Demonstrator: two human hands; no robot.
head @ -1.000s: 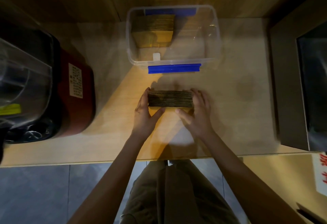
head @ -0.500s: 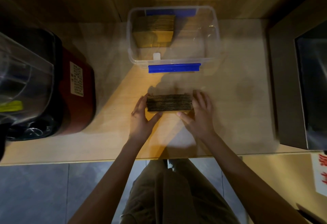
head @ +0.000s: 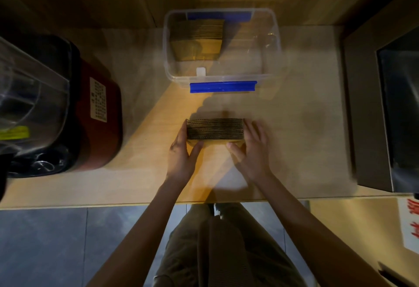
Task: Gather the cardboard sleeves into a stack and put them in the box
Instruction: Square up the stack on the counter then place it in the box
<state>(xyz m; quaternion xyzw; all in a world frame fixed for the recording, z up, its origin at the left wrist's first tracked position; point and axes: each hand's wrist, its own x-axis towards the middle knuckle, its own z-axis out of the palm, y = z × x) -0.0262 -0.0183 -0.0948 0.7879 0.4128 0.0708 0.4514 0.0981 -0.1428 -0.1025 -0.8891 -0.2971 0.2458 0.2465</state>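
From your head view, your left hand and right hand clamp the ends of the sleeve stack, its long axis crosswise. The box lies straight ahead, equally near both hands.

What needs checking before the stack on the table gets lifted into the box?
1. Left hand against the stack of sleeves, at its left end: ok.
2. Right hand against its right end: ok.
3. Stack edges squared: ok, roughly even.
4. Clear box open, no lid on it: ok.
5. Room inside: ok; earlier sleeves fill the left part, the right part looks free.
6. Grip firm enough to lift: cannot tell.
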